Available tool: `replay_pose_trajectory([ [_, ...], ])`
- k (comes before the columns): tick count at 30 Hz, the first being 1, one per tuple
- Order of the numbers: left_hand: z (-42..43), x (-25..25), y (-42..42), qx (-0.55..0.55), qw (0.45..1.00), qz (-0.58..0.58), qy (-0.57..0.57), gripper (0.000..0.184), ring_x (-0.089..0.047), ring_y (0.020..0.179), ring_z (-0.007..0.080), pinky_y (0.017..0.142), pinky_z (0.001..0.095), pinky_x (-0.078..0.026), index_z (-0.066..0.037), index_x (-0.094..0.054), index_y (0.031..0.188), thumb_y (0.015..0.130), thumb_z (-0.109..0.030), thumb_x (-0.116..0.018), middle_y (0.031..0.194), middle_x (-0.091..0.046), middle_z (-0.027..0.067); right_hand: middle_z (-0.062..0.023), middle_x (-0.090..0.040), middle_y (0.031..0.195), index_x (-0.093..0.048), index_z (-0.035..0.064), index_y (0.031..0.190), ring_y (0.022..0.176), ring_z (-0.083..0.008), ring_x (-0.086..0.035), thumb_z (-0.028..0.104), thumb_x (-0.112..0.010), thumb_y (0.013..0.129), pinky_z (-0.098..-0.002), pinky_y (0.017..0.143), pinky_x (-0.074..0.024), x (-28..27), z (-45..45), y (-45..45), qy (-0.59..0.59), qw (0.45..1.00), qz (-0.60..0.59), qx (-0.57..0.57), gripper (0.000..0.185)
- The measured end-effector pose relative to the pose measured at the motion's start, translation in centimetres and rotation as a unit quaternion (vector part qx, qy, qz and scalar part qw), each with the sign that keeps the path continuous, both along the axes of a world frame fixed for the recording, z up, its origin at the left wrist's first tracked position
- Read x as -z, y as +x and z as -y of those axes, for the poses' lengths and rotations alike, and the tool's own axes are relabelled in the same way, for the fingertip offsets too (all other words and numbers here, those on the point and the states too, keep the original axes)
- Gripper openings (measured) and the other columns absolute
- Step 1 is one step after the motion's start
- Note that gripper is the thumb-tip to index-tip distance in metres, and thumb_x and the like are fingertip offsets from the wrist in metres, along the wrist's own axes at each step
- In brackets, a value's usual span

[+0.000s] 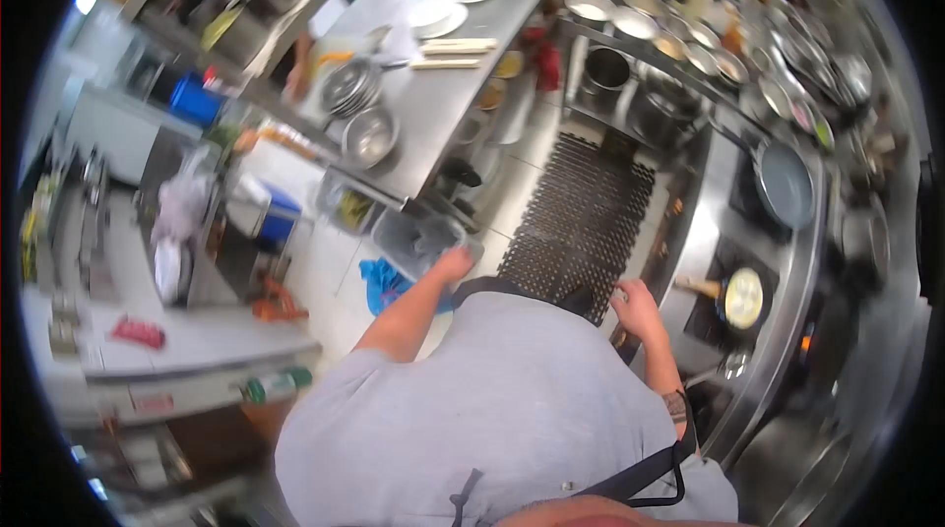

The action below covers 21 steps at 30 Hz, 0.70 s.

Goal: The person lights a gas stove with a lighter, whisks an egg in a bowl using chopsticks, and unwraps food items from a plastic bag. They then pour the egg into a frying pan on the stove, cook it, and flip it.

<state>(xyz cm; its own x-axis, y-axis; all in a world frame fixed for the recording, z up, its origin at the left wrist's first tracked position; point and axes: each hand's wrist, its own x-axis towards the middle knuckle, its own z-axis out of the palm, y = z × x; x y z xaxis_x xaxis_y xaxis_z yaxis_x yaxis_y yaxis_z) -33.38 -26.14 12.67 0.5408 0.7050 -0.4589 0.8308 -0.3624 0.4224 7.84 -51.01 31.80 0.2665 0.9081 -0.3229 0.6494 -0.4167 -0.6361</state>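
My left hand (453,265) is at the rim of a grey plastic bin (396,242) with dark contents; its fingers are too blurred to read. On the other side, my right hand (635,305) hangs over the edge of the dark floor mat, fingers curled, and whether it holds anything is unclear. Right of it, a small pan (740,298) with pale yellow food sits on the stove, its wooden handle (697,286) pointing toward that hand. Farther up the stove rests a larger grey pan (786,183).
A steel counter (423,114) ahead holds white plates (433,13) and metal bowls (370,136). Many pans and bowls crowd the right shelf, above large pots (605,69). A perforated mat (581,212) covers the floor. A blue bag (382,283) lies beside the bin.
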Motion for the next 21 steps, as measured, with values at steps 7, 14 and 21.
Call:
replay_pose_trajectory([
  [7, 2.1, -7.3, 6.5, -0.217, 0.97, 0.091, -0.063, 0.023, -0.067, 0.092, 0.036, 0.081, 0.0432, -0.052, -0.003, -0.071, 0.091, 0.082, -0.022, -0.062, 0.094, -0.071, 0.0195, -0.0237, -0.063, 0.117, -0.066, 0.0018, 0.119, 0.111, -0.0387, -0.062, 0.023, -0.068, 0.085, -0.0439, 0.096, -0.0493, 1.0, -4.6, 6.2, -0.128, 0.983, 0.026, -0.126, 0.04],
  [14, 2.3, 5.2, -1.6, 0.002, 0.984, -0.139, -0.112, 0.035, -0.067, 0.096, 0.0394, 0.085, 0.0452, -0.052, 0.004, -0.072, 0.091, 0.08, -0.025, -0.055, 0.102, -0.069, 0.0254, -0.0238, -0.065, 0.114, -0.065, 0.0013, 0.12, 0.106, -0.0379, -0.063, 0.022, -0.067, 0.086, -0.0427, 0.093, -0.0505, -0.1, -10.4, 5.1, -0.124, 0.985, 0.017, -0.123, 0.04],
  [21, -2.7, 3.7, 0.4, -0.339, 0.894, -0.021, -0.291, 0.059, -0.067, 0.065, 0.0318, 0.064, 0.0432, -0.054, 0.002, -0.071, 0.085, 0.095, -0.052, -0.049, 0.072, -0.069, 0.017, -0.0226, -0.065, 0.107, -0.065, 0.0016, 0.119, 0.101, -0.0379, -0.064, 0.021, -0.067, 0.084, -0.0429, 0.089, -0.0506, -1.0, -13.7, 3.8, -0.116, 0.988, -0.008, -0.102, 0.039],
])
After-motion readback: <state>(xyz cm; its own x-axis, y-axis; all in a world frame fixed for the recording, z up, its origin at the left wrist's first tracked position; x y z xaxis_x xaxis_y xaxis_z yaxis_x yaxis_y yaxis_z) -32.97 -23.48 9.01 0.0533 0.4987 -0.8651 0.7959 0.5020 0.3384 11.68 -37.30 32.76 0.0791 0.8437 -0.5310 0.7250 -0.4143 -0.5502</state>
